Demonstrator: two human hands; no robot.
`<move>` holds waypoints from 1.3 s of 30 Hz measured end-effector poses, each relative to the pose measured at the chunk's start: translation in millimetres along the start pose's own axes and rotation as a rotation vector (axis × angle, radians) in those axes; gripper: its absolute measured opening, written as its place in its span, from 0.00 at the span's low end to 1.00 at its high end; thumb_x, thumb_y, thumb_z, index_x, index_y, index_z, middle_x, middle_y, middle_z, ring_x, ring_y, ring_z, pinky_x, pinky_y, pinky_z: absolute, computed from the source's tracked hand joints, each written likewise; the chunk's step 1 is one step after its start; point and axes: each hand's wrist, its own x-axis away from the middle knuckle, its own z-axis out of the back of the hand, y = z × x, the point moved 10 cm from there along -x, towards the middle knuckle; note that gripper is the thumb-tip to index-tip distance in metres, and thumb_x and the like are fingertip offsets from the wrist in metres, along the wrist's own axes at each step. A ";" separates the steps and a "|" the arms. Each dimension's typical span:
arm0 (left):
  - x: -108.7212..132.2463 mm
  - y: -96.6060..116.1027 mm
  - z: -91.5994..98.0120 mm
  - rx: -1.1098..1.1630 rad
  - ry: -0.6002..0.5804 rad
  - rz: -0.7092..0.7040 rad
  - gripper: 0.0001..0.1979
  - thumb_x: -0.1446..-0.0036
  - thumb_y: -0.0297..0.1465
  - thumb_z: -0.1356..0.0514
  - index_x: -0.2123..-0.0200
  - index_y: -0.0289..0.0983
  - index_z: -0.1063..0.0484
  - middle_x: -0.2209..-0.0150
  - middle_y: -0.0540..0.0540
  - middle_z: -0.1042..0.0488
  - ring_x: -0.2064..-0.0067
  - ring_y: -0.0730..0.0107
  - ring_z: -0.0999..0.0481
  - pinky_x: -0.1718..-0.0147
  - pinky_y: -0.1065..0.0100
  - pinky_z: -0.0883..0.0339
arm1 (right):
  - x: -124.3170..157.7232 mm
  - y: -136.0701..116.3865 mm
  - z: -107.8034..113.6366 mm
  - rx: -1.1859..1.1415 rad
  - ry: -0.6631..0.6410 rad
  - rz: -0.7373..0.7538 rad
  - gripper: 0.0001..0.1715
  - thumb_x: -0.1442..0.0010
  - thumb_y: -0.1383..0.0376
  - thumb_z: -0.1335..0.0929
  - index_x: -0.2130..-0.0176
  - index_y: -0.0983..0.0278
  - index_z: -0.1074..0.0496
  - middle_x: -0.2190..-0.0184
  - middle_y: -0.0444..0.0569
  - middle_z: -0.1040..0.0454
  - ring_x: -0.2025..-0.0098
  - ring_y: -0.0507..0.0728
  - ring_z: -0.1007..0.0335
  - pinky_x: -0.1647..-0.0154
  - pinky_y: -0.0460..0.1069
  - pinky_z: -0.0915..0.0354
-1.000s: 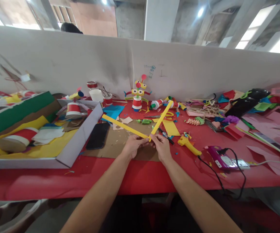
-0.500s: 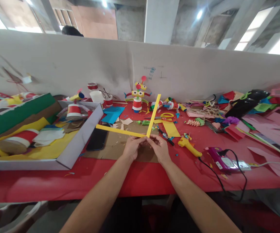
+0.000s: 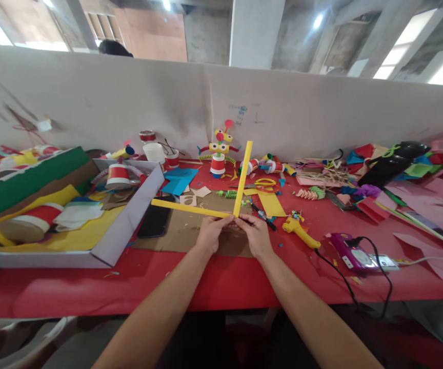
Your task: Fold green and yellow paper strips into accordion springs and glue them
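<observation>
swung nearly upright since before, one yellow strip (image 3: pixel 243 177) is pinched, rising above the right hand (image 3: pixel 257 234) grip; the other yellow strip (image 3: pixel 188 208) is pinched by the left hand (image 3: pixel 210 233), stretching leftward, arms outstretched over the worktop (image 3: pixel 221 287).

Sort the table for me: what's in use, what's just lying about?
In use: left hand, right hand, pinching the flat yellow strip and upright yellow strip where they meet.
Lying about: phone, glue gun, scissors, paper-cup figure, white box.

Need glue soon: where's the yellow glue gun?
The glue gun lies on the table, right of the right hand, between the marker and the purple device, in head view.
</observation>
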 end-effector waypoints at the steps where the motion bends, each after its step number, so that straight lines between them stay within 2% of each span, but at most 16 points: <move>1: 0.1 0.2 -1.2 0.005 -0.007 -0.003 0.13 0.65 0.31 0.31 0.73 0.30 0.24 0.77 0.45 0.24 0.75 0.71 0.27 0.72 0.70 0.34 | -0.1 0.6 -0.2 -0.016 -0.003 -0.001 0.12 0.56 0.60 0.29 0.68 0.61 0.23 0.76 0.42 0.25 0.75 0.52 0.33 0.70 0.48 0.36; 5: 0.7 -0.8 -3.0 0.014 -0.009 -0.004 0.14 0.65 0.31 0.31 0.72 0.30 0.24 0.75 0.44 0.23 0.74 0.70 0.26 0.70 0.68 0.33 | -0.4 1.7 0.8 -0.086 0.004 -0.005 0.12 0.56 0.60 0.28 0.68 0.61 0.23 0.75 0.43 0.25 0.76 0.51 0.34 0.70 0.48 0.37; 10: -0.1 -6.4 2.0 0.001 0.044 0.013 0.14 0.66 0.31 0.31 0.71 0.31 0.24 0.74 0.43 0.23 0.73 0.68 0.25 0.69 0.67 0.32 | -0.3 2.3 1.7 -0.094 0.025 -0.024 0.13 0.56 0.59 0.29 0.68 0.62 0.24 0.74 0.43 0.25 0.74 0.52 0.33 0.70 0.48 0.36; 16: -1.3 -4.4 2.0 -0.030 0.031 -0.048 0.14 0.63 0.31 0.32 0.70 0.30 0.24 0.74 0.43 0.23 0.73 0.67 0.25 0.68 0.65 0.32 | -0.6 3.0 1.6 -0.097 0.036 -0.022 0.11 0.55 0.59 0.29 0.70 0.62 0.25 0.76 0.42 0.27 0.75 0.51 0.34 0.73 0.45 0.38; 22: -2.2 -10.2 -1.7 0.043 -0.018 0.050 0.14 0.64 0.24 0.33 0.68 0.32 0.25 0.73 0.44 0.23 0.70 0.68 0.24 0.66 0.68 0.31 | -2.3 3.4 8.8 -0.133 0.089 -0.036 0.13 0.56 0.59 0.28 0.70 0.64 0.26 0.77 0.42 0.27 0.77 0.50 0.35 0.74 0.45 0.40; 26: -2.2 -15.6 1.6 0.103 0.005 0.117 0.06 0.61 0.23 0.35 0.73 0.32 0.25 0.73 0.44 0.23 0.70 0.71 0.24 0.65 0.70 0.31 | -3.0 6.1 7.0 -0.184 0.070 -0.071 0.11 0.57 0.60 0.27 0.71 0.64 0.26 0.80 0.41 0.28 0.78 0.48 0.37 0.76 0.44 0.42; 30: -1.5 -19.5 3.4 0.089 0.028 0.158 0.05 0.60 0.21 0.36 0.75 0.32 0.26 0.74 0.46 0.24 0.72 0.74 0.25 0.67 0.72 0.31 | -2.5 5.6 6.6 -0.131 0.064 -0.053 0.13 0.57 0.59 0.28 0.71 0.65 0.25 0.80 0.42 0.28 0.79 0.48 0.37 0.77 0.44 0.42; 34: -1.4 -15.8 5.0 0.065 0.051 0.119 0.07 0.61 0.21 0.35 0.74 0.32 0.27 0.76 0.47 0.25 0.74 0.75 0.26 0.68 0.72 0.32 | -1.3 4.4 7.2 -0.049 0.066 -0.025 0.14 0.57 0.58 0.28 0.70 0.64 0.25 0.78 0.43 0.26 0.78 0.50 0.36 0.76 0.45 0.40; 39: -1.8 -12.3 3.5 0.005 0.017 0.090 0.09 0.63 0.24 0.33 0.74 0.32 0.29 0.78 0.48 0.26 0.76 0.73 0.26 0.71 0.71 0.31 | -0.1 3.1 6.6 -0.011 0.060 0.002 0.13 0.60 0.60 0.27 0.70 0.61 0.24 0.76 0.44 0.25 0.77 0.52 0.34 0.74 0.47 0.37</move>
